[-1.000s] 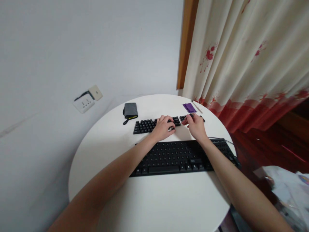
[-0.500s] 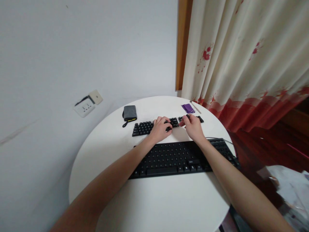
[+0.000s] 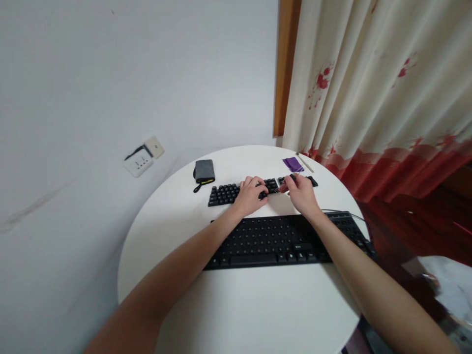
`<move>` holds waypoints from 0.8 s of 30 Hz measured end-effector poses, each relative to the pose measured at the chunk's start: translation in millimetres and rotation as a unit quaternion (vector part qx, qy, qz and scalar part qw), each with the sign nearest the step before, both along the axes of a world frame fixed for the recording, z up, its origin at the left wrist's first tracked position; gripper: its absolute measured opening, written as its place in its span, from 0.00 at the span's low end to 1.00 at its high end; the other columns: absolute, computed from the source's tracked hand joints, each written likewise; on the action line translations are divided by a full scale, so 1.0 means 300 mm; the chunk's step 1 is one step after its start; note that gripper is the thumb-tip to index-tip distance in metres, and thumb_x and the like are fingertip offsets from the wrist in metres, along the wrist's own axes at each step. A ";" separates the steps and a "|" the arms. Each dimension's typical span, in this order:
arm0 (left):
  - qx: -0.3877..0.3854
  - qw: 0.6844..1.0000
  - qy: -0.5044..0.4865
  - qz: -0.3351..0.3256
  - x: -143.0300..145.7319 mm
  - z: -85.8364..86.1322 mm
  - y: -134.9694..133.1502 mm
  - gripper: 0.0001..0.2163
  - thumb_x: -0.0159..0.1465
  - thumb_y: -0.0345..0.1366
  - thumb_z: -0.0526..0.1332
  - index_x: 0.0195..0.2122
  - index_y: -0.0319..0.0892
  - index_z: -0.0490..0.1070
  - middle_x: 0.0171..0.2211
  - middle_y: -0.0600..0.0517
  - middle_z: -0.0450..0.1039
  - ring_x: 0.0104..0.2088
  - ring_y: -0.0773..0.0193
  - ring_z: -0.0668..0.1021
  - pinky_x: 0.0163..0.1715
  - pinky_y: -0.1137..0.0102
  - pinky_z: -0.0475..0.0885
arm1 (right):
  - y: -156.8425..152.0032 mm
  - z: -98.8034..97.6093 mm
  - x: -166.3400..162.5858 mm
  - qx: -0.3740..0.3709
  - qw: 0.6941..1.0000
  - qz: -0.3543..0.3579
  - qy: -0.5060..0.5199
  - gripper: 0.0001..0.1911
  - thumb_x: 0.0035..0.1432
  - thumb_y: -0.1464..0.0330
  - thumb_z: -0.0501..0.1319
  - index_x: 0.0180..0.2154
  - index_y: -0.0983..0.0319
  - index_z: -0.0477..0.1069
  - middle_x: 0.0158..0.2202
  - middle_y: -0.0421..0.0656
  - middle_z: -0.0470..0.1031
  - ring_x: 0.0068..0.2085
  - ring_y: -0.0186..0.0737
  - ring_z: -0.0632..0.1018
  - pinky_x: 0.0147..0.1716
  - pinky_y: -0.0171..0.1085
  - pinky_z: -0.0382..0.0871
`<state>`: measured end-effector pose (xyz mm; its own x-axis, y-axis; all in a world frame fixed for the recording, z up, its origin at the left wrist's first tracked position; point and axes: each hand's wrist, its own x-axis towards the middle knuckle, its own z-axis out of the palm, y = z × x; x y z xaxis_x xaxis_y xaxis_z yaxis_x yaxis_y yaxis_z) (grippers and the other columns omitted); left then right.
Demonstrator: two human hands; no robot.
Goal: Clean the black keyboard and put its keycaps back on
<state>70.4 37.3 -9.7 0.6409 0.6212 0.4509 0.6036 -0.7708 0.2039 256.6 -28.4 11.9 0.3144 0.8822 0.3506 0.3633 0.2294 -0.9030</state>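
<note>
A black keyboard (image 3: pixel 258 241) lies across the white table. Most of its key positions show small round posts, with several keycaps left along the bottom row. Behind it, loose black keycaps (image 3: pixel 223 195) are laid out in rows. My left hand (image 3: pixel 251 196) rests over these rows, its fingers curled round a black keycap (image 3: pixel 262 195). To its right, my right hand (image 3: pixel 303 192) pinches a small reddish keycap puller (image 3: pixel 283 188) with thin wire ends, one pointing toward the left hand. A dark piece at its fingertips is too small to make out.
A grey pouch (image 3: pixel 204 171) with a black loop stands at the back left. A purple cloth (image 3: pixel 293 164) and a thin brush-like stick (image 3: pixel 305 162) lie at the back right. The keyboard's cable (image 3: pixel 334 211) runs along its back edge. Wall and curtain (image 3: pixel 332 98) border the table.
The view has shifted slightly, so the table sits a little further right. Both hands keep nearly the same place over the keycaps, with the same things held.
</note>
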 end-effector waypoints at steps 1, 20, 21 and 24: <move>-0.002 1.000 0.000 0.000 0.000 0.001 -0.001 0.05 0.60 0.35 0.67 0.38 0.47 0.77 0.51 0.49 0.70 0.53 0.50 0.66 0.49 0.54 0.64 | 0.000 0.000 0.000 0.000 1.000 0.000 0.001 0.17 0.64 0.55 0.55 0.29 0.60 0.68 0.26 0.48 0.81 0.28 0.44 0.80 0.33 0.41 0.73; -0.006 1.000 0.005 -0.017 -0.002 -0.002 0.002 0.08 0.59 0.35 0.67 0.41 0.48 0.76 0.51 0.49 0.70 0.53 0.50 0.66 0.49 0.55 0.63 | 0.003 -0.005 0.002 0.001 1.000 0.005 -0.006 0.16 0.64 0.57 0.55 0.28 0.60 0.68 0.26 0.47 0.81 0.28 0.43 0.80 0.33 0.41 0.73; -0.006 1.000 0.004 -0.019 -0.002 -0.001 0.001 0.09 0.59 0.35 0.67 0.42 0.48 0.76 0.51 0.49 0.70 0.53 0.50 0.66 0.49 0.55 0.64 | 0.002 -0.003 0.001 0.001 1.000 0.004 -0.004 0.16 0.64 0.57 0.55 0.28 0.60 0.69 0.26 0.47 0.80 0.28 0.43 0.80 0.33 0.41 0.73; -0.002 1.000 -0.007 -0.017 0.001 0.001 -0.002 0.10 0.61 0.36 0.66 0.43 0.47 0.74 0.50 0.49 0.71 0.52 0.50 0.67 0.48 0.56 0.64 | -0.004 0.014 0.002 0.015 1.000 -0.002 0.016 0.16 0.64 0.58 0.56 0.29 0.61 0.70 0.26 0.47 0.80 0.28 0.42 0.79 0.32 0.40 0.72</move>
